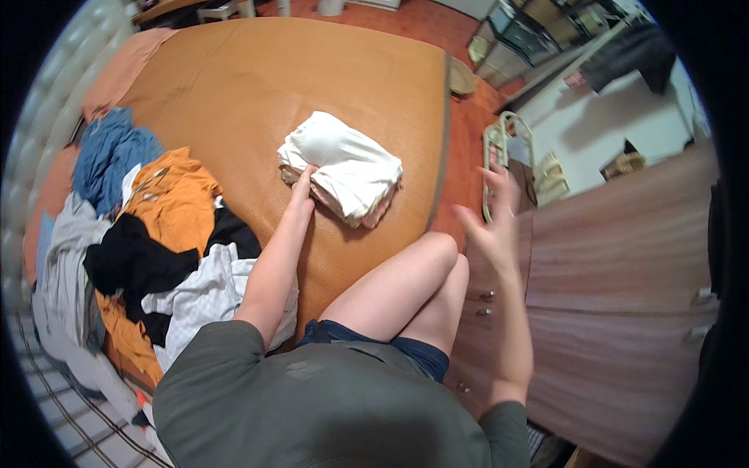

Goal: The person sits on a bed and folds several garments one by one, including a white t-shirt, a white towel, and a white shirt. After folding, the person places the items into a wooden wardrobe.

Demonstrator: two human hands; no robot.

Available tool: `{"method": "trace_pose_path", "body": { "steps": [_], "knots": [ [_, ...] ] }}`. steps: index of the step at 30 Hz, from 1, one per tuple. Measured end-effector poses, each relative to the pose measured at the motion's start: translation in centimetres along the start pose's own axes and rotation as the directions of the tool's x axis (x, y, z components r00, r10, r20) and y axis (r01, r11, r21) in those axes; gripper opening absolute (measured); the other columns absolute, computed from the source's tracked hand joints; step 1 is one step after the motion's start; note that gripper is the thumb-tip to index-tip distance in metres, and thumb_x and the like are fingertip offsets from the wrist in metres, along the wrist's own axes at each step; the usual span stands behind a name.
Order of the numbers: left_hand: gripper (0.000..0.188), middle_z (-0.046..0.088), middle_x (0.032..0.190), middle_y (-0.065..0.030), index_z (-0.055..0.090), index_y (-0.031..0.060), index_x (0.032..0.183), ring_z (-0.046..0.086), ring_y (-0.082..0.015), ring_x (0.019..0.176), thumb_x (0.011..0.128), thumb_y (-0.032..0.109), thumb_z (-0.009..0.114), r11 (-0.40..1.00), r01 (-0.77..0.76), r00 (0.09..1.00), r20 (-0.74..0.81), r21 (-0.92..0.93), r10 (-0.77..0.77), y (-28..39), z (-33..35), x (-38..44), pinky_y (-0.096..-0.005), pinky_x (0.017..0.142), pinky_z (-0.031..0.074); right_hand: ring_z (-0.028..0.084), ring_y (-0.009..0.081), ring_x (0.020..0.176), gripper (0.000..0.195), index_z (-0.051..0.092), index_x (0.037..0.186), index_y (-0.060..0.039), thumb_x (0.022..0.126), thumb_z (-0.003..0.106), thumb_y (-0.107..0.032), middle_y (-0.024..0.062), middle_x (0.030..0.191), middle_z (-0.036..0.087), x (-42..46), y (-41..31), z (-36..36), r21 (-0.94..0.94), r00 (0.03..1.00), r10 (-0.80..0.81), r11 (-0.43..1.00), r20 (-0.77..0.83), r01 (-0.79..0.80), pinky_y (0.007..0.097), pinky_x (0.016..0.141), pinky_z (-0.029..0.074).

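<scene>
A stack of folded clothes lies on the brown mat of the bed, with a white garment on top and pinkish layers showing at its lower edge. My left hand grips the stack's near left edge; its thumb shows and the other fingers are hidden at the side of the stack. My right hand is raised off to the right, past the bed's edge, slightly blurred. Its fingers are spread and nothing is in them.
To the left is a loose heap with an orange garment, a black one, a blue denim-like one and a white one. A tufted headboard borders the bed. Wooden cabinets and a white rack stand at right.
</scene>
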State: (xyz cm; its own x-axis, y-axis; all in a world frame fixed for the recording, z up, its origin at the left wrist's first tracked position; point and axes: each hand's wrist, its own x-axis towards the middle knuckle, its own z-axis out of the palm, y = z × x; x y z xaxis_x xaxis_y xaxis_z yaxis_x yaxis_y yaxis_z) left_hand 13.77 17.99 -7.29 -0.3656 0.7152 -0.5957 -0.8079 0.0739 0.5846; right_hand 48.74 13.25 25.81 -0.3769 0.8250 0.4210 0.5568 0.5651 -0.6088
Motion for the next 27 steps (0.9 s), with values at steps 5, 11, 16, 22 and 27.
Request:
{"method": "trace_pose_path", "body": {
  "steps": [5, 11, 16, 22, 27],
  "knots": [
    [0.042, 0.067, 0.101, -0.0139, 0.063, 0.0009, 0.107, 0.065, -0.0258, 0.092, 0.076, 0.027, 0.071, 0.993, 0.055, 0.998, 0.02, 0.101, -0.058, 5.9, -9.4, -1.4, -0.0379, 0.081, 0.054, 0.031, 0.041, 0.137, 0.128, 0.017, 0.147, 0.0048, 0.059, 0.082, -0.06, 0.0315, 0.147, 0.029, 8.3, 3.9, 25.1, 0.094, 0.862, 0.144, 0.972, 0.485, -0.215, 0.0452, 0.112, 0.03],
    [0.117, 0.028, 0.147, -0.0195, -0.012, 0.0217, 0.148, 0.047, -0.0325, 0.124, 0.076, 0.03, 0.079, 0.965, -0.116, 0.99, -0.047, 0.236, 0.131, 6.5, -3.8, -11.6, -0.044, 0.093, 0.049, 0.031, 0.0415, 0.137, 0.132, 0.013, 0.149, 0.0025, 0.055, 0.085, -0.057, 0.0309, 0.149, 0.024, 5.5, 8.8, 34.1, 0.082, 0.684, 0.357, 0.85, 0.636, -0.52, 0.0465, 0.11, 0.033],
    [0.119, 0.022, 0.152, -0.0164, -0.001, 0.0107, 0.151, 0.028, -0.0301, 0.138, 0.067, 0.017, 0.083, 0.71, -0.482, 0.856, 0.102, 0.514, 0.507, 2.2, -5.3, -8.9, -0.0374, 0.111, 0.029, 0.057, 0.0322, 0.116, 0.091, 0.047, 0.134, 0.0034, 0.068, 0.081, -0.049, 0.0268, 0.132, 0.051, 4.6, 9.1, 32.5, 0.067, 0.574, 0.502, 0.712, 0.647, -0.699, 0.0361, 0.094, 0.048],
    [0.106, 0.017, 0.155, -0.0171, 0.0, 0.0092, 0.153, 0.027, -0.0285, 0.139, 0.074, 0.01, 0.07, 0.61, -0.622, 0.78, 0.326, 0.49, 0.533, 2.4, -5.6, -9.9, -0.0342, 0.111, 0.029, 0.063, 0.0228, 0.1, 0.058, 0.055, 0.127, 0.0004, 0.086, 0.066, -0.039, 0.0156, 0.115, 0.064, 1.3, 9.9, 29.8, 0.203, 0.317, 0.293, 0.361, 0.902, -0.91, 0.0327, 0.086, 0.05],
    [0.096, 0.003, 0.159, -0.0143, -0.001, 0.0135, 0.154, 0.011, -0.027, 0.145, 0.082, 0.014, 0.062, 0.533, -0.621, 0.783, 0.476, 0.574, 0.4, 3.2, -2.5, -14.8, -0.0356, 0.116, 0.017, 0.058, 0.0222, 0.109, 0.061, 0.046, 0.136, -0.0028, 0.086, 0.067, -0.033, 0.014, 0.124, 0.058, -2.2, 10.2, 26.2, 0.364, 0.377, 0.286, 0.1, 0.881, -0.926, 0.033, 0.091, 0.047]
  ]
}}
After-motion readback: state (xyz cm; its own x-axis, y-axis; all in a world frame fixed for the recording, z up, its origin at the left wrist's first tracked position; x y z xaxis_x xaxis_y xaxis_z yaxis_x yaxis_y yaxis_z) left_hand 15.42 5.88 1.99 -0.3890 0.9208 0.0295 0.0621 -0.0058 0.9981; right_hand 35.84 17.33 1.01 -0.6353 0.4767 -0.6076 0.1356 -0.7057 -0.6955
